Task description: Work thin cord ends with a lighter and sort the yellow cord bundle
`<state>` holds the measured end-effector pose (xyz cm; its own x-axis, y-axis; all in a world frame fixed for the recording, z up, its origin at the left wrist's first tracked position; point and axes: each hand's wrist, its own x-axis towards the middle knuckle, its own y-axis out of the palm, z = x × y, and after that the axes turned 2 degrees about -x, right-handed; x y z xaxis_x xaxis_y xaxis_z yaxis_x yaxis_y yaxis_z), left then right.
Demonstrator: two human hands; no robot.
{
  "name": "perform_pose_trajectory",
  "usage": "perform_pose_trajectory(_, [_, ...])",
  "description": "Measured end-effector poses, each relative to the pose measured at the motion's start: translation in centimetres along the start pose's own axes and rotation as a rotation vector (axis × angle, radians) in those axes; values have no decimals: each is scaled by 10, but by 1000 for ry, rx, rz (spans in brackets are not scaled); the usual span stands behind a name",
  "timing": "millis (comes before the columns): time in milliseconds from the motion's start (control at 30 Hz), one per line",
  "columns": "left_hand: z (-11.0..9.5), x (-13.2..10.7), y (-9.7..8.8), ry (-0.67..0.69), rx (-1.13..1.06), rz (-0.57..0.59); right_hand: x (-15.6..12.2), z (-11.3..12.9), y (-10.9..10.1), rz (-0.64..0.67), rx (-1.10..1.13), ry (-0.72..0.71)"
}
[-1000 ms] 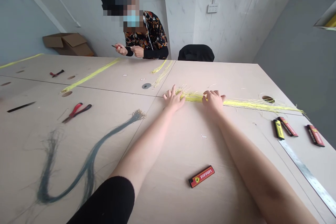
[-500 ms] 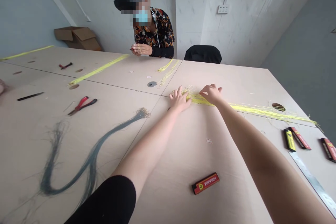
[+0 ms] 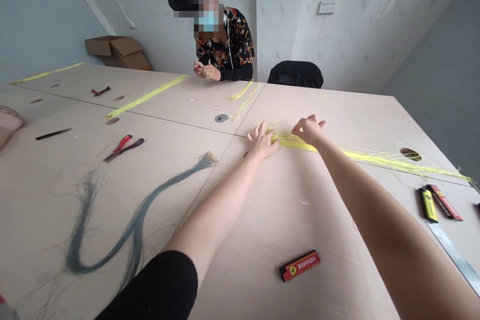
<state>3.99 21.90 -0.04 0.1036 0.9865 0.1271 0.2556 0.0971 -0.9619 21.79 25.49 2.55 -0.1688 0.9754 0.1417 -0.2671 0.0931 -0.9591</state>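
A long bundle of thin yellow cords (image 3: 375,160) lies across the table, its tangled, looped end at the left. My left hand (image 3: 263,142) rests on that looped end with its fingers spread. Just to the right, my right hand (image 3: 309,131) hovers over the bundle, thumb and forefinger together in a pinch and the other fingers raised. Whatever is in the pinch is too small to make out. Nearer me on the left lies a curved bundle of grey-blue threads (image 3: 140,210) with a knotted tan end.
A red lighter (image 3: 300,265) lies in front of me; a yellow lighter (image 3: 428,205) and another red lighter (image 3: 444,202) are at right by a metal strip (image 3: 455,255). Red-and-black pliers (image 3: 123,148) lie left. Opposite, a masked person (image 3: 236,40) handles something small.
My view has shifted slightly, so the table's contents appear a little displaced. My right hand has lifted slightly off the yellow cords, while the left stays on them.
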Motion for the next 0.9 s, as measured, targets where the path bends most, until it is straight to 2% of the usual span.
perform_pose_trajectory(367, [0, -2, -1, 22, -29, -3, -1, 6, -3, 121, -140, -43])
perform_pose_trajectory(567, [1, 1, 2, 22, -43, -1, 3, 10, 4, 216, -400, -119])
perform_pose_trajectory(733, [2, 1, 2, 21, -50, 2, 0, 8, 17, 172, -528, -213])
perform_pose_trajectory(900, [2, 0, 2, 20, -44, -9, -4, 1, 18, 42, -423, -170])
